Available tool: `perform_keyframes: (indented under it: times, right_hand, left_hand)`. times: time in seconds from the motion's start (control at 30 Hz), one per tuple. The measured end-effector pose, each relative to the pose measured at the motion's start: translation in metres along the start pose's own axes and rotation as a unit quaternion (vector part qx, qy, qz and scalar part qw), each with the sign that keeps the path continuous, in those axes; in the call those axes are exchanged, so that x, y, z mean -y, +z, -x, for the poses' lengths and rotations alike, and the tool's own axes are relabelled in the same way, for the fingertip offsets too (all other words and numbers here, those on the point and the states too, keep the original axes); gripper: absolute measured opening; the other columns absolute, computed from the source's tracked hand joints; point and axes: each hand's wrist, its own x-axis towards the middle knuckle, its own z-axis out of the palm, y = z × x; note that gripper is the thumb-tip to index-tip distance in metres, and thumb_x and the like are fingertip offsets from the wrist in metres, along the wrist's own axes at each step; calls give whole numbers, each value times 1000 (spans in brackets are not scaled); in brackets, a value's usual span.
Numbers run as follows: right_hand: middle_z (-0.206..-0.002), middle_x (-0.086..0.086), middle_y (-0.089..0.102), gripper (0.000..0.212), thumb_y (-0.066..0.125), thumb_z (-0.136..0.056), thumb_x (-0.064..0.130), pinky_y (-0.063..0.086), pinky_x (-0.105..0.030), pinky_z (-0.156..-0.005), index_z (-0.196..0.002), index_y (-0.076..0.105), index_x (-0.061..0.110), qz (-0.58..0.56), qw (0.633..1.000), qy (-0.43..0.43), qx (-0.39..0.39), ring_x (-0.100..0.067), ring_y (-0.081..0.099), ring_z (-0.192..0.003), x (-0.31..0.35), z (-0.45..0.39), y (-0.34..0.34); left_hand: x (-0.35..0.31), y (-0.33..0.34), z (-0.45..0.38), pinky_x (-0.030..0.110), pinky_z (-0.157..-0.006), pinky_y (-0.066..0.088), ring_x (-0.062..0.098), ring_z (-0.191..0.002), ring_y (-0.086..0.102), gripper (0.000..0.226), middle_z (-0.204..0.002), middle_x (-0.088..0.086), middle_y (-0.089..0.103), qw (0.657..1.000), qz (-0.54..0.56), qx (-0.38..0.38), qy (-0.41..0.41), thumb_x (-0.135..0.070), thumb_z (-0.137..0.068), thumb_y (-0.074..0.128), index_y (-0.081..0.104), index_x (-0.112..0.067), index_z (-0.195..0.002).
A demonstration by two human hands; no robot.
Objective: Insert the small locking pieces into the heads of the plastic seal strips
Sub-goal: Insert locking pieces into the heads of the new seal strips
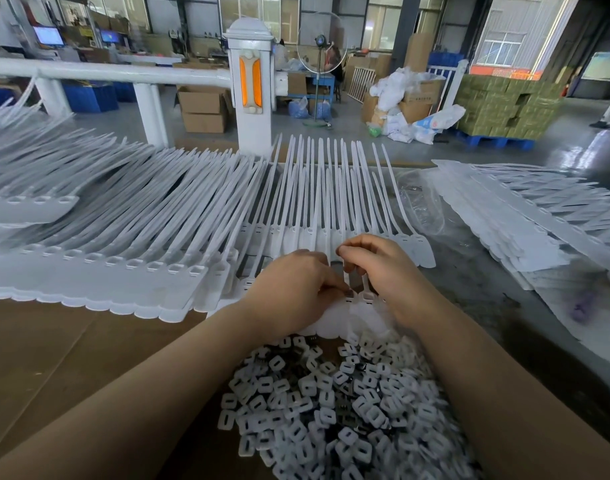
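Seal strip in work: white plastic seal strips joined in a flat sheet (pixel 334 315), lying on the tabletop just beyond the pile of pieces, heads (pixel 367 296) toward the person, tails fanned away.
Locking piece in hand: hidden; presumably under the left fingertips at a head slot, too small to confirm.
Left hand (pixel 293 289): fingers curled, tips pressed together at the head row, apparently pinching a piece.
Right hand (pixel 383 268): fingers bent down over the strip tails, pinning them just behind the heads.
Supply: heap of small white square plastic locking pieces (pixel 331 407) between both forearms, touching the sheet's near edge.
Risk 1: piece tilted or reversed at the slot, jamming or seating half-way; cause, blocked sight under the fingertips.
Risk 2: sheet sliding as pressure lands; cause, light right-hand hold on springy tails.
Risk 3: a head skipped; cause, identical white heads close together.
Risk 4: forearms sweeping pieces off the brown cardboard tabletop (pixel 54 341).
Surroundings: finished-looking white strip sheets stacked at left (pixel 99 271) and right (pixel 525 216).
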Motion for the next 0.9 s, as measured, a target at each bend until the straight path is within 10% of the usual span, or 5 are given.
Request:
perform_keyframes:
  times: [0.9]
  right_hand:
    - [-68,11,65,10,62,-93,28,41,-26,-65,-89,70,24,-1,1000,-1,-3,4,58,-59,0,1,-1]
  left_hand:
    - [0,-9,3,29,-83,51,4,-83,59,13,-91,-11,63,995,88,25,46,-23,-88,71,77,-28,-98]
